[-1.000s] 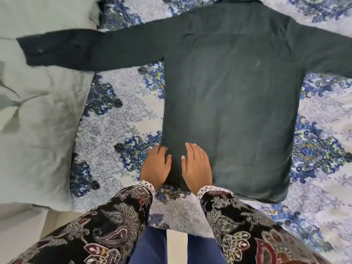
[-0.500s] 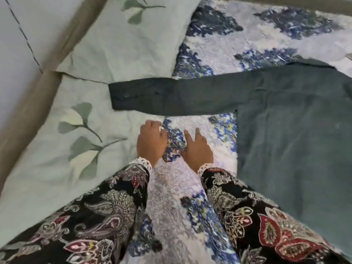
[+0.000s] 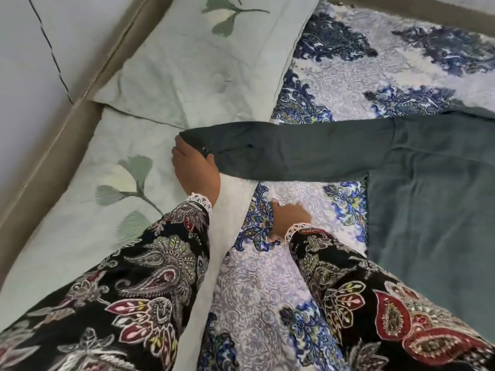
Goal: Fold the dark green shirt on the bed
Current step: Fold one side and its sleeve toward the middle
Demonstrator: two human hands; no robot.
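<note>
The dark green long-sleeved cotton shirt (image 3: pixel 428 188) lies flat on the floral bedspread (image 3: pixel 334 76). Her left hand (image 3: pixel 195 170) pinches its cuff; right hand (image 3: pixel 288 218) rests loosely curled, holding nothing. I'd carry the sleeve straight across, keeping it taut.

Left arm: extended forward and slightly inward, covered by a black paisley-patterned sleeve ending in a white lace cuff at the wrist. The left hand (image 3: pixel 195 170) is positioned palm down, with the thumb lying over the end of the sleeve (image 3: pixel 281 151) of the dark green shirt (image 3: pixel 428 199) and the fingers tucked beneath that end, gripping it.

Right arm: extended forward from the lower right, in a matching sleeve and lace cuff. The right hand (image 3: pixel 288 219) is set lower and nearer the body than the left hand, with its fingers curled downward; fingertip detail is blurred.
</note>
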